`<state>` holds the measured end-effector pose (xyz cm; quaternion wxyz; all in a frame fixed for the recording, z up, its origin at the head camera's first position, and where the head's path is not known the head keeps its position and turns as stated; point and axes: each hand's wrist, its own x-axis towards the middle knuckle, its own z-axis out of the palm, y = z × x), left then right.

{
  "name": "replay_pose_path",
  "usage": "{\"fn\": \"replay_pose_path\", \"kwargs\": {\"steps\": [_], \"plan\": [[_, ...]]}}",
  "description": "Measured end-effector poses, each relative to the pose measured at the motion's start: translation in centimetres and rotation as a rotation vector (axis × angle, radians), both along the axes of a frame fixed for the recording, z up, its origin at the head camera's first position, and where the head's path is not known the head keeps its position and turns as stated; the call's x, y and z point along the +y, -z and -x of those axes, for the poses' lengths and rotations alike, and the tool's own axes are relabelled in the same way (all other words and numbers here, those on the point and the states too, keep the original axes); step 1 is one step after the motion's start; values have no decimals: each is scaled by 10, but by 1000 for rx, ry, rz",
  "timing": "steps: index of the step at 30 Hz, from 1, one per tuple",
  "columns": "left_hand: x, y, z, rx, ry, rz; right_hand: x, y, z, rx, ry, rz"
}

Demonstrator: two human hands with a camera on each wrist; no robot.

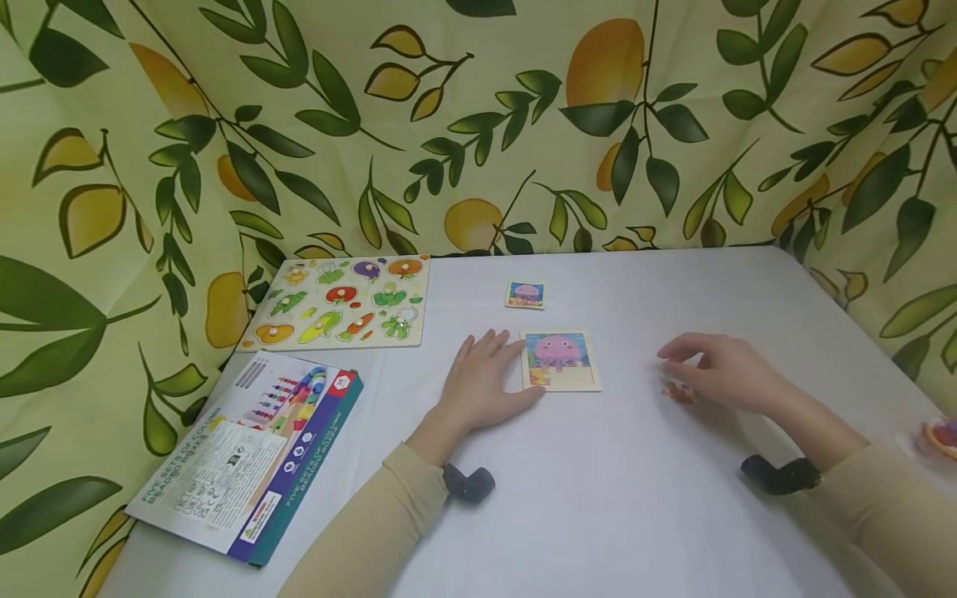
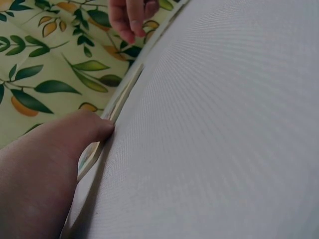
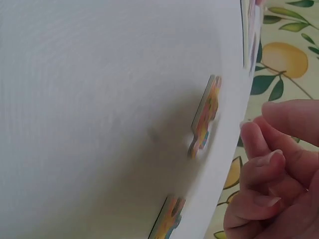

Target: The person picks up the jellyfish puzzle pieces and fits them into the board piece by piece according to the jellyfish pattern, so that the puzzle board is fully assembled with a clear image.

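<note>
A jigsaw tray [image 1: 561,361] with a pink jellyfish picture lies mid-table; bare wood shows at its lower right. My left hand [image 1: 482,386], fingers spread, rests at its left side. In the left wrist view, the thumb [image 2: 102,128] touches the tray's edge. On the right, my right hand [image 1: 718,370] hovers with loosely bent fingers and nothing visible between them. Under it lies an orange-patterned puzzle piece [image 1: 679,391], partly hidden by the hand. The right wrist view has one puzzle piece [image 3: 207,117] near the fingers and another piece [image 3: 169,219] at the bottom edge.
Behind the tray lies a small jellyfish picture card [image 1: 526,295]. A vegetable peg puzzle [image 1: 344,303] sits back left, with a beaded-toy box [image 1: 250,457] in front of it. A colourful object [image 1: 940,436] shows at the right edge. Fruit-print cloth [image 1: 478,124] hangs behind the table.
</note>
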<state>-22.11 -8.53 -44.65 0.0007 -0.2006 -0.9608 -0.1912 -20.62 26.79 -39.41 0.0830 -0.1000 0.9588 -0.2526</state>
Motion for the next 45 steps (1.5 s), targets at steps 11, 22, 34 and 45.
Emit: {"fn": "replay_pose_path", "kwargs": {"steps": [11,22,34,45], "plan": [[-1,-1,0,-5,3,-2,15,3,2,-17,-43,-26],[1,3,0,0,5,-7,33,3,1,-92,-87,-84],[-1,1,1,1,3,2,34,4,-5,-103,-84,-76],[0,0,0,-1,4,7,32,8,-5,-80,-80,-45]]}}
